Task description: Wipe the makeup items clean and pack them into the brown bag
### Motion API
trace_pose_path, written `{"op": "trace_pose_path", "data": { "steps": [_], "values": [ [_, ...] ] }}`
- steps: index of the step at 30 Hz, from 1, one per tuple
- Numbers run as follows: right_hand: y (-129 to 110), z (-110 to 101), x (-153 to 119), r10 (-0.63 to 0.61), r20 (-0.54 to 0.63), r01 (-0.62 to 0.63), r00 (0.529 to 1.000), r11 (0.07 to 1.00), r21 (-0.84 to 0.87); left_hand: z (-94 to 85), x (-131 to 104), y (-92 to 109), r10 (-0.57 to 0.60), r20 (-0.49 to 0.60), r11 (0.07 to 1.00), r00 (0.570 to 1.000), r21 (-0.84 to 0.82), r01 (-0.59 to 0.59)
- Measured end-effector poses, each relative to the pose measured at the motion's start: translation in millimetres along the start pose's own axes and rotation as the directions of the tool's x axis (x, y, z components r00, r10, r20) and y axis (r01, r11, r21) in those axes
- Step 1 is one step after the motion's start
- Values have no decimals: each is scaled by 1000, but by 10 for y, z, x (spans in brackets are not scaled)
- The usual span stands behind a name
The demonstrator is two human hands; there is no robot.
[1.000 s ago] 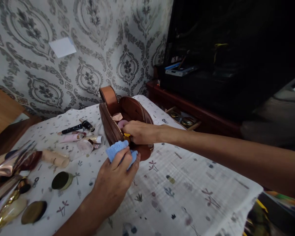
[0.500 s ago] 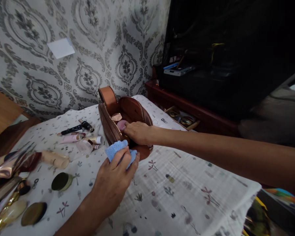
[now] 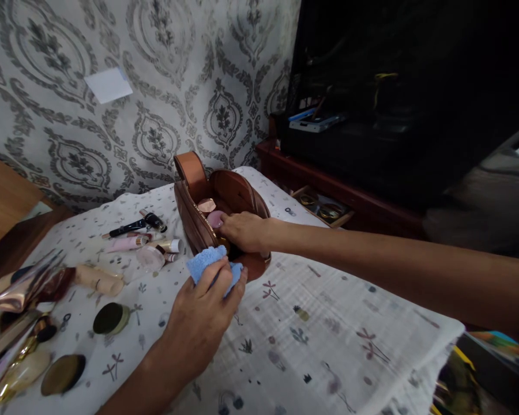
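The bag (image 3: 192,218) is brown, cloth (image 3: 204,263) blue, wallpaper (image 3: 164,75) grey-patterned.

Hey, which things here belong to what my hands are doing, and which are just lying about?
In use:
brown bag, right hand inside
pink round item by that hand
blue cloth in left hand
probably the scattered cosmetics

Likely unrelated:
white sheet on wall
small wooden tray
blue-edged object

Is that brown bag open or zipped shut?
Open: the brown bag gapes, showing a pink item inside; the right hand reaches in.
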State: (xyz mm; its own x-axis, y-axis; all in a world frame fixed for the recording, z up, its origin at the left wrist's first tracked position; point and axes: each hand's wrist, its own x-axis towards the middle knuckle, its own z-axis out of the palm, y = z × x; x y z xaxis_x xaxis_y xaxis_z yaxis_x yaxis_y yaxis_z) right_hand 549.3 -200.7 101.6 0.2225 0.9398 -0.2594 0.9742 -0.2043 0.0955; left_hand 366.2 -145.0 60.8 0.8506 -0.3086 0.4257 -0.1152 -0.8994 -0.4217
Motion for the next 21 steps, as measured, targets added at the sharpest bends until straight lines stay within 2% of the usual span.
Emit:
{"op": "trace_pose_path", "data": {
  "steps": [3, 7, 12, 15, 21],
  "values": [
    [19, -12, -1, -27, 8, 27, 1000, 999, 17, 9, -9, -2, 5, -5, 1000, 1000, 1, -5],
    [65, 58, 26, -143, -87, 148, 986, 987, 61, 14, -15, -8, 12, 15, 1000, 1000, 10, -12],
    [120, 206, 77, -197, -159, 217, 967, 970, 114, 9, -5, -4, 7, 5, 1000, 1000, 20, -7],
    [114, 227, 85, -178, -185, 204, 966, 970, 130, 7, 4, 1, 5, -8, 1000, 1000, 18, -5],
    [21, 111, 34, -106, -103, 120, 989, 982, 143, 9, 11, 1, 3, -29, 1000, 1000, 3, -3]
  ]
}}
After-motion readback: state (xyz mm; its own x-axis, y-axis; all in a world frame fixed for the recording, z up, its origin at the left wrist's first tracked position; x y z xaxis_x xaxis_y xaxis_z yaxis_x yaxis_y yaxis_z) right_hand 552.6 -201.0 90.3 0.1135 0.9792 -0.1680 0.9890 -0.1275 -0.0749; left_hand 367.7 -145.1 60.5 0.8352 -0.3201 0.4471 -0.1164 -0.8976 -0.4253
